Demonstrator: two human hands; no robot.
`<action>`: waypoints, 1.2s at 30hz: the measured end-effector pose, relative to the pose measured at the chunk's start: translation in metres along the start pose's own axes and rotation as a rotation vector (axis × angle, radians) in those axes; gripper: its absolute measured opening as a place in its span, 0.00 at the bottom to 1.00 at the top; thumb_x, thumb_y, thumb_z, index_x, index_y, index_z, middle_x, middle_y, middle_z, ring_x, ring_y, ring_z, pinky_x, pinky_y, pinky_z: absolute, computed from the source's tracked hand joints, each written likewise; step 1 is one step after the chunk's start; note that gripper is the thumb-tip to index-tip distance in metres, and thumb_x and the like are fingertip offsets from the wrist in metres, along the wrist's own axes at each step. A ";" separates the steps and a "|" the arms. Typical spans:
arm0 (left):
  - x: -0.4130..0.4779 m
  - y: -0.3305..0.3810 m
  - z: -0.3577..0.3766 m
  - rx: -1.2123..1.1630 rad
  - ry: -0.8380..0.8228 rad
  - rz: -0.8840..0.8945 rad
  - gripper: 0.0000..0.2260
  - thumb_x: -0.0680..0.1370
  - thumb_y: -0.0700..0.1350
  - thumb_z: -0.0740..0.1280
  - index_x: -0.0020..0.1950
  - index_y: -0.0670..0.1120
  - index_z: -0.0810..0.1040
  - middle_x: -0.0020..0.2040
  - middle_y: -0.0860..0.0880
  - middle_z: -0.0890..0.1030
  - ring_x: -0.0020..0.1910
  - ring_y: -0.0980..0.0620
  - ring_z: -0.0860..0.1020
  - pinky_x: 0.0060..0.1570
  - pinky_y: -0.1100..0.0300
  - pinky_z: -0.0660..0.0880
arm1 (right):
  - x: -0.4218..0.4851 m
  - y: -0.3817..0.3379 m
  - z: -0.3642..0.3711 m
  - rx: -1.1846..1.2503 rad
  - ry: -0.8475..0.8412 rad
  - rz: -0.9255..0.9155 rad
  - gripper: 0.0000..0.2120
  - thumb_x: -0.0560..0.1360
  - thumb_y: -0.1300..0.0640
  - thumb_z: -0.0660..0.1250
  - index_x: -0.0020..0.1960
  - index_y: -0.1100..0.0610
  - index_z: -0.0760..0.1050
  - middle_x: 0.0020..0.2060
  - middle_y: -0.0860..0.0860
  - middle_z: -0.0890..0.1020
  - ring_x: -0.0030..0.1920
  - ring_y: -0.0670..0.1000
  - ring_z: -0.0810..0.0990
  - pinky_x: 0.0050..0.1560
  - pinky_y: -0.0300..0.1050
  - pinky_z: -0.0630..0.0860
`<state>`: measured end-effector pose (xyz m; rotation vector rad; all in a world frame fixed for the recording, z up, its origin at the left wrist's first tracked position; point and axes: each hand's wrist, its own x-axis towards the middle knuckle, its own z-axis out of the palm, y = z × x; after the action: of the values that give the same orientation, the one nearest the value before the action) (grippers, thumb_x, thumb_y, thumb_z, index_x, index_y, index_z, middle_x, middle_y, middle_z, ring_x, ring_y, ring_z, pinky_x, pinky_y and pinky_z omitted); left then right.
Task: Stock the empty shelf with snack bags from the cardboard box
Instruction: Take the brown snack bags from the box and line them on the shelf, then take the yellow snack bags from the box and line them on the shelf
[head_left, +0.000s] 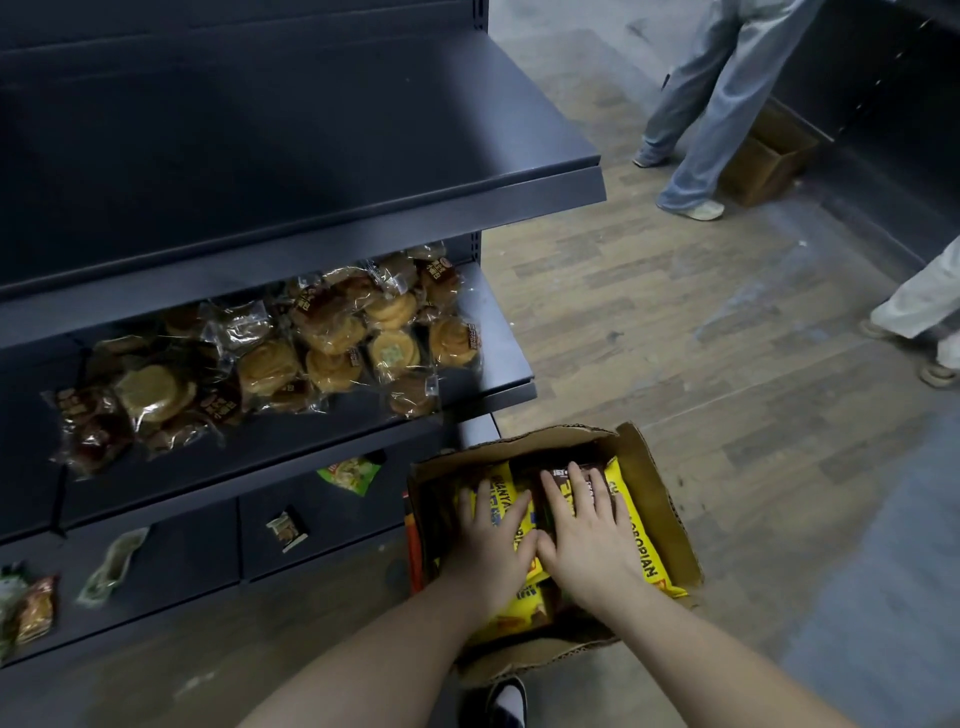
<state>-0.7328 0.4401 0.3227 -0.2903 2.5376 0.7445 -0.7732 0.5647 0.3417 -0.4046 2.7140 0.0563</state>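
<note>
An open cardboard box (657, 512) stands on the floor beside the dark shelving unit. It holds several yellow snack bags (641, 540) and a brown bag (558, 486). My left hand (491, 538) lies flat on a yellow bag inside the box, fingers spread. My right hand (584, 525) lies flat beside it, on the brown and yellow bags, thumbs touching. Neither hand has lifted a bag. The upper shelf (291, 140) of the unit is bare.
The middle shelf (498, 332) holds several clear-wrapped pastries (332, 338). A few small packets (350, 473) lie on the lowest shelf. My shoe (501, 701) is by the box. Two people's legs (711, 104) and another carton (769, 156) stand at the far right.
</note>
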 end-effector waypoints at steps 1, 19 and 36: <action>0.001 -0.001 -0.003 0.000 -0.027 -0.013 0.24 0.81 0.58 0.52 0.77 0.58 0.53 0.78 0.48 0.41 0.76 0.42 0.37 0.74 0.44 0.48 | 0.000 -0.002 -0.003 0.007 0.004 0.005 0.31 0.71 0.39 0.53 0.70 0.48 0.70 0.69 0.57 0.72 0.69 0.62 0.70 0.62 0.62 0.73; 0.023 0.015 -0.044 -0.064 0.043 -0.225 0.14 0.73 0.41 0.65 0.57 0.51 0.72 0.64 0.46 0.66 0.66 0.41 0.61 0.58 0.51 0.70 | 0.019 -0.017 -0.040 0.064 -0.101 0.029 0.29 0.75 0.55 0.63 0.74 0.45 0.57 0.71 0.58 0.62 0.66 0.64 0.65 0.64 0.55 0.68; -0.086 0.096 -0.251 -1.230 0.463 0.456 0.19 0.65 0.41 0.64 0.54 0.54 0.79 0.55 0.52 0.79 0.54 0.50 0.78 0.51 0.60 0.75 | -0.019 -0.017 -0.248 2.156 -0.137 -0.182 0.17 0.77 0.55 0.60 0.63 0.58 0.73 0.46 0.56 0.83 0.43 0.54 0.83 0.45 0.46 0.79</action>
<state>-0.7864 0.3870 0.5942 -0.2739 2.1653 2.6148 -0.8450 0.5301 0.5778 0.0943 1.2077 -2.2833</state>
